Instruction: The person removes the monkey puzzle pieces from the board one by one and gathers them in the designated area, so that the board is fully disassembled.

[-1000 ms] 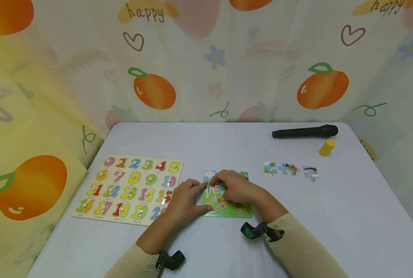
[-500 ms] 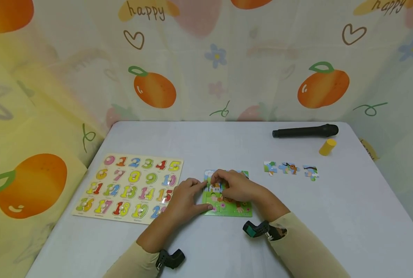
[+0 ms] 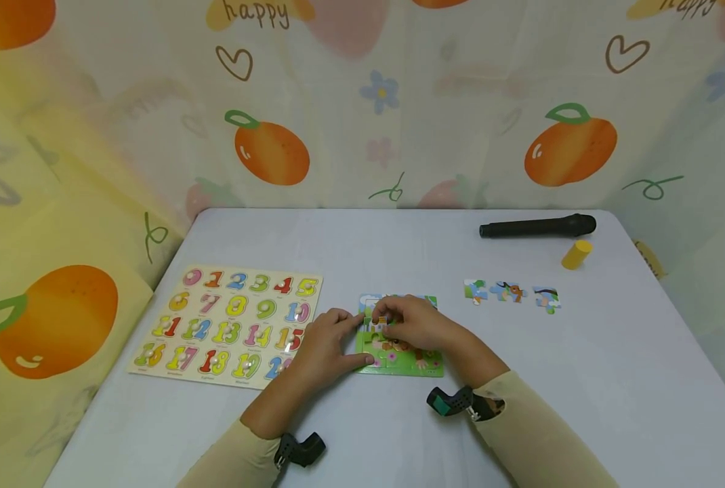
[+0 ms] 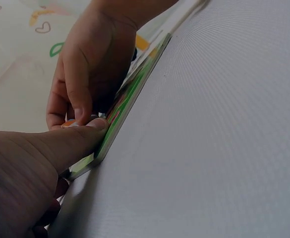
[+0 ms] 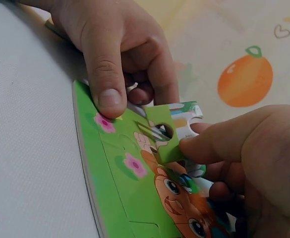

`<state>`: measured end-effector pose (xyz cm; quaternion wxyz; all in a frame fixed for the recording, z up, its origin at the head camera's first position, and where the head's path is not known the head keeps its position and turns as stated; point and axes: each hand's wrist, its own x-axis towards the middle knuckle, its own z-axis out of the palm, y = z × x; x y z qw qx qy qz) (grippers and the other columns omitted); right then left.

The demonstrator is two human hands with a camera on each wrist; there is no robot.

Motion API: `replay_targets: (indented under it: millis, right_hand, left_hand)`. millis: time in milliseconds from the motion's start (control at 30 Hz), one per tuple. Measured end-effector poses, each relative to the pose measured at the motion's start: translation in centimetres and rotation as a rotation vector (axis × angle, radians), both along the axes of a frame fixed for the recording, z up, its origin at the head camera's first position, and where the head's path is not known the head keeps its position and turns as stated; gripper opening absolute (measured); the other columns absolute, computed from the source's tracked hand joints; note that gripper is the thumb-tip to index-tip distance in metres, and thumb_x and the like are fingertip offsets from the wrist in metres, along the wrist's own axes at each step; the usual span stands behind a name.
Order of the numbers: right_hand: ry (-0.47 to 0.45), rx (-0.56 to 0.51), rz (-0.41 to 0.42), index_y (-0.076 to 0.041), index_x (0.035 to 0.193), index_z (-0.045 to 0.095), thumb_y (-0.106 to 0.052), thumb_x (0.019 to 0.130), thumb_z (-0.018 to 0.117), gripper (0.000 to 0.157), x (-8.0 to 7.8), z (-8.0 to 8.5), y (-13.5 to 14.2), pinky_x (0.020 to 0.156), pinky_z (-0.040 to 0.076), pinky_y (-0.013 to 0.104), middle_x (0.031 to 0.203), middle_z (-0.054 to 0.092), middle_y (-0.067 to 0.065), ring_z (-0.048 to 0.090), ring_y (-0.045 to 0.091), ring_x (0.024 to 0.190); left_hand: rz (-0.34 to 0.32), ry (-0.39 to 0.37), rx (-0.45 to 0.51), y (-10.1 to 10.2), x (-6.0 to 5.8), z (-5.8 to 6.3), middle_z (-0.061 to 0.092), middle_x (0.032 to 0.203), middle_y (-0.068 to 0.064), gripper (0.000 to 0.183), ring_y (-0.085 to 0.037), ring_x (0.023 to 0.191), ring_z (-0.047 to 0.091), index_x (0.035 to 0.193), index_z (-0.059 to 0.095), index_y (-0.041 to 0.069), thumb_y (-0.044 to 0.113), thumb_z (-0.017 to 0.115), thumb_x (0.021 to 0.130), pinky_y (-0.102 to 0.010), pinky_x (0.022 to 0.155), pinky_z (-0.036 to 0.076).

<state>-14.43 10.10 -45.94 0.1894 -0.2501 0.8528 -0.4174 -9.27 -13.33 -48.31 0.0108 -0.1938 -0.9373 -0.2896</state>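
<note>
In the right wrist view, my right hand (image 5: pixel 263 153) pinches a puzzle piece (image 5: pixel 163 153), green with a white and orange part, between thumb and fingers. The piece is tilted and raised off the puzzle board (image 5: pixel 117 163), which shows a smiling brown animal and pink flowers. My left hand (image 3: pixel 322 356) rests at the board's left side in the head view. Its thumb (image 4: pixel 80 141) presses on the board's near left corner, and the index finger touches the left edge farther up. The right hand hides part of the board's upper half in the head view.
A number puzzle board (image 3: pixel 228 324) lies at the left, partly behind the left hand. Three loose jigsaw pieces (image 3: pixel 509 292) lie to the right. Farther back are a black microphone (image 3: pixel 536 226) and a yellow cylinder (image 3: pixel 576 255) on the white table (image 3: pixel 338 244).
The right hand has tilted the puzzle piece up from the board. The left hand stays at the board's left side. The head view has shifted slightly.
</note>
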Motion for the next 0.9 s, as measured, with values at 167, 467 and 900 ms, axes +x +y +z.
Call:
replay_targets:
  millis: [167, 467, 900]
  right_hand:
    - [-0.039, -0.094, 0.007, -0.017, 0.115, 0.072, -0.014, 0.102, 0.07, 0.013, -0.1, -0.1, 0.3, 0.072, 0.046, 0.032, 0.092, 0.063, -0.001, 0.056, 0.016, 0.079]
    - [-0.074, -0.196, -0.031, -0.018, 0.119, 0.077, -0.014, 0.103, 0.07, 0.017, -0.1, 0.4, 1.3, 0.069, 0.047, 0.03, 0.096, 0.062, 0.003, 0.056, 0.019, 0.08]
    - [-0.073, -0.237, -0.213, -0.013, 0.122, 0.07, -0.015, 0.102, 0.074, 0.021, 0.5, 0.7, 4.3, 0.083, 0.046, 0.04, 0.094, 0.066, 0.004, 0.06, 0.025, 0.091]
  left_hand:
    - [-0.002, 0.001, 0.0, 0.1, -0.1, 0.0, 0.063, 0.121, -0.01, 0.082, -0.024, 0.105, 0.059, 0.146, 0.067, 0.006, 0.04, 0.098, 0.078, -0.044, 0.089, 0.05]
    - [0.001, -0.006, -0.011, 0.1, -0.1, 0.0, 0.063, 0.121, -0.009, 0.081, -0.024, 0.106, 0.059, 0.146, 0.067, 0.006, 0.04, 0.097, 0.079, -0.043, 0.09, 0.05]
    - [0.002, -0.035, -0.026, 0.1, 0.1, 0.3, 0.063, 0.124, -0.01, 0.081, -0.025, 0.109, 0.059, 0.147, 0.066, 0.008, 0.041, 0.096, 0.08, -0.044, 0.093, 0.05]
